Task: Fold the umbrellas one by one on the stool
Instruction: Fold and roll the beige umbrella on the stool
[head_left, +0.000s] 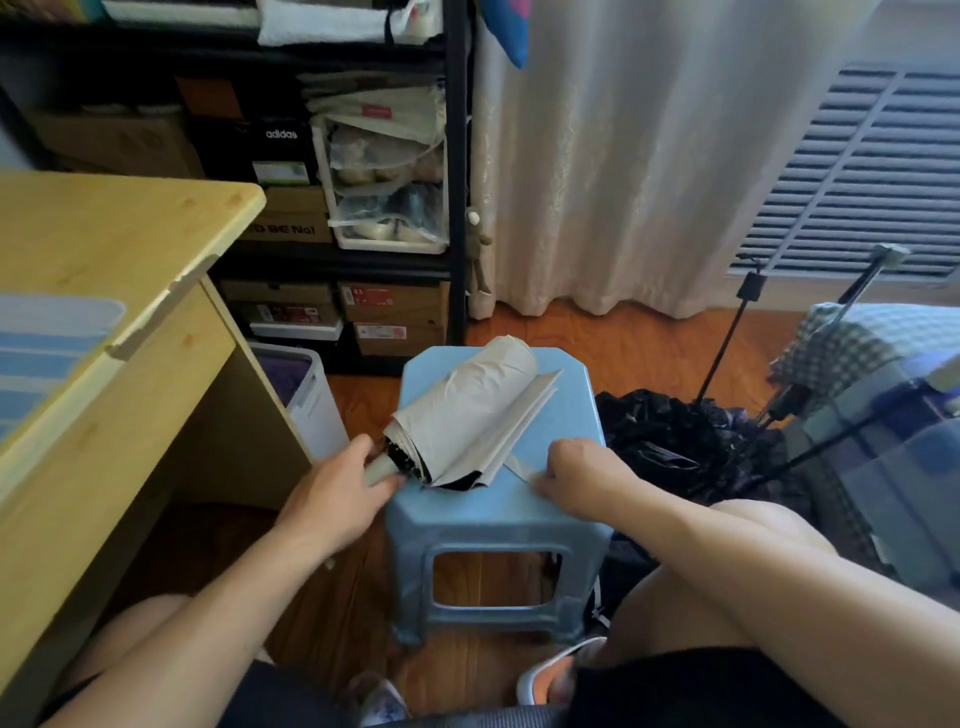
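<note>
The blue stool (550, 415) sits square in front of me, between my knees, and it's my work surface. Lying across its top is the grey umbrella (462, 410), collapsed and mostly rolled, its tip toward one o'clock and its handle (378, 469) poking off the stool's edge toward seven o'clock. Off at three o'clock, on the floor, a black umbrella (675, 441) lies crumpled with its shaft out, and beyond it a checked one (841, 338); both look like they're waiting their turn.

My left hand (337, 499) is wrapped around the pale handle, fingers curled on it, holding the roll steady. My right hand (576, 470) is down at five o'clock of the bundle, fingers bent and pinching the closing strap (519, 465) flat against the stool top.

One flap of canopy (524, 415) juts out loose on the right side of the roll, so here's how I judge this step should go: keep the handle firm, turn the bundle so that flap tucks under smoothly, with no bunching near the ribs, then draw the strap around snug. Pulling too soon would trap a wrinkle; pulling too slack would let the roll spring open. The strap's fastener I can't make out from here.
</note>
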